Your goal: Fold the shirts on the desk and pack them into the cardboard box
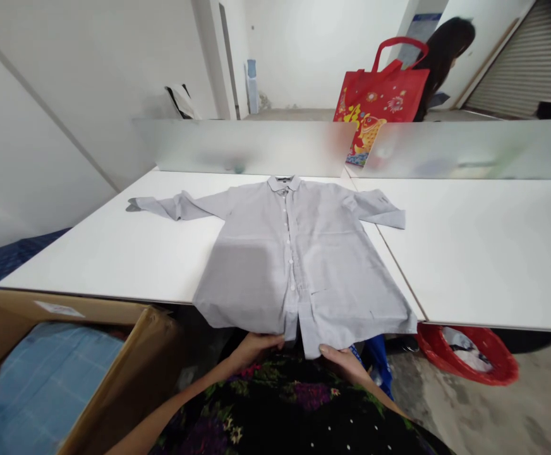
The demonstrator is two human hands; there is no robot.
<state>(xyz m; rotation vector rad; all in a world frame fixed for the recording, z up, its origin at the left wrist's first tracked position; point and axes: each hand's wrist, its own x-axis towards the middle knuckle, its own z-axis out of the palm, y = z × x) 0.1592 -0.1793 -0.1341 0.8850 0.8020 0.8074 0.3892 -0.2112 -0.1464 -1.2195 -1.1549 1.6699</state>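
At lower centre the left hand [255,347] and right hand [344,361] are pinching the grey shirt [251,265], lying spread mid-frame on the white table [147,256], by its lower edge, apparently straightening it; the next move is probably calling for even, gentle tension

Both forearms [184,399] reach forward, left fingers [270,342] and right fingers [327,350] each pinching.

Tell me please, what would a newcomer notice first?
A grey long-sleeved shirt spread on the white table, pinched low by the left hand and right hand, probably comes first. Next is a red fish-printed bag behind the frosted panels; then, at lower left, a brown cardboard box holding blue checked cloth.
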